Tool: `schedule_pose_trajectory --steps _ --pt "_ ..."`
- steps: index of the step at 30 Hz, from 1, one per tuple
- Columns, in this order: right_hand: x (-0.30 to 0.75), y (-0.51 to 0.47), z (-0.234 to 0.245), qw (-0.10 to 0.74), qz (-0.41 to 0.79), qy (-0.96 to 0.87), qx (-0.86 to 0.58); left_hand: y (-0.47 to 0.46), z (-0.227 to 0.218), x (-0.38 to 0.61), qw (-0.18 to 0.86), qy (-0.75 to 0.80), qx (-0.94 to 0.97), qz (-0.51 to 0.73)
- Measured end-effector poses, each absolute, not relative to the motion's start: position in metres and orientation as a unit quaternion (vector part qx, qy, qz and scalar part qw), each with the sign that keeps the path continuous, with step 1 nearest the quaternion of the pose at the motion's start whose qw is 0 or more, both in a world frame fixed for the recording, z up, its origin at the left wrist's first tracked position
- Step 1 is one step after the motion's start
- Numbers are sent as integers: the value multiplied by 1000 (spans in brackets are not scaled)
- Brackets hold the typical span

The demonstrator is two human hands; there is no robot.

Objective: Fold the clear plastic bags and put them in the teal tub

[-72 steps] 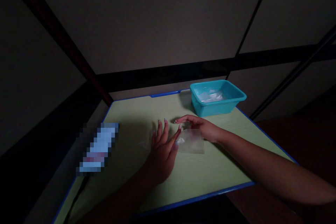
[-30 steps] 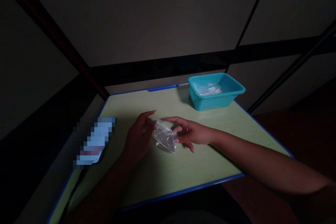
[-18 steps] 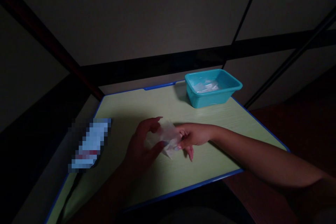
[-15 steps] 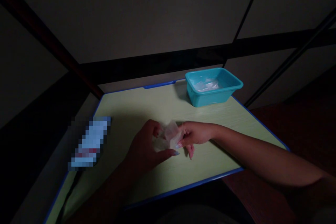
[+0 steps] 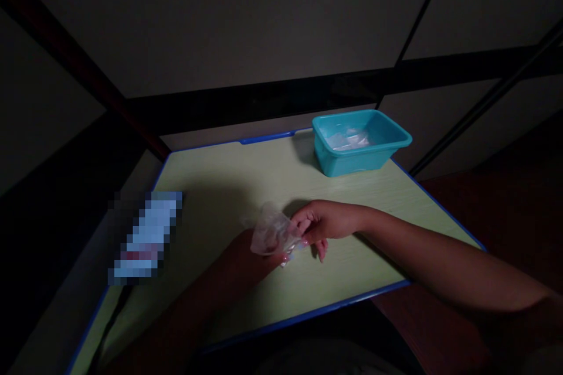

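A small clear plastic bag [image 5: 270, 233] is lifted just above the pale green table [image 5: 246, 181], crumpled between both hands. My left hand [image 5: 246, 255] sits under and behind the bag, fingers closed on its lower edge. From the right, my right hand [image 5: 323, 224] pinches the bag's right side with thumb and fingers, the other fingers curled down toward the table.
A teal plastic tub [image 5: 361, 140] with several clear bags inside stands at the table's far right corner. A blurred blue-white object [image 5: 147, 234] lies at the left edge. The blue-trimmed front edge [image 5: 308, 316] runs close below my hands. Dark wall panels rise behind.
The bag lay flat on the table under my hands 2.4 s ago; both hands have since lifted and crumpled it. My left hand has slid under it, and the view has shifted slightly.
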State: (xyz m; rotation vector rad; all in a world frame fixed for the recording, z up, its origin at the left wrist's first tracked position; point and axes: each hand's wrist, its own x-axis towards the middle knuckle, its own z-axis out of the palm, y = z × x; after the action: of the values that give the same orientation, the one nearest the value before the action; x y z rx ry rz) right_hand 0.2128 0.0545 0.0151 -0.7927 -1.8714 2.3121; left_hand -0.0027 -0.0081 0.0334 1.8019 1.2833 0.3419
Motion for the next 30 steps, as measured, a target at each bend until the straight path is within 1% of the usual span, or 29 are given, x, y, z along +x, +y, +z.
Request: schedule_pose_trajectory --steps 4,9,15,17,20,22,27,30 --pt "212 56 12 45 739 -604 -297 -7 40 -4 440 540 706 125" --pt "212 56 13 53 727 -615 -301 -2 41 -2 409 497 756 115" --pt "210 52 14 54 695 -639 -324 0 42 -1 399 512 757 76" --pt "208 51 15 63 687 -641 -335 2 42 -2 388 528 747 113" --pt "204 48 17 70 670 -651 -350 7 42 -7 363 567 698 245" --pt "202 46 18 77 659 -659 -353 11 43 -11 338 577 678 305" --pt "202 40 20 141 658 -648 -357 20 41 -21 268 600 697 289" --pt "203 37 19 167 648 -655 -351 25 37 -23 244 609 702 277"
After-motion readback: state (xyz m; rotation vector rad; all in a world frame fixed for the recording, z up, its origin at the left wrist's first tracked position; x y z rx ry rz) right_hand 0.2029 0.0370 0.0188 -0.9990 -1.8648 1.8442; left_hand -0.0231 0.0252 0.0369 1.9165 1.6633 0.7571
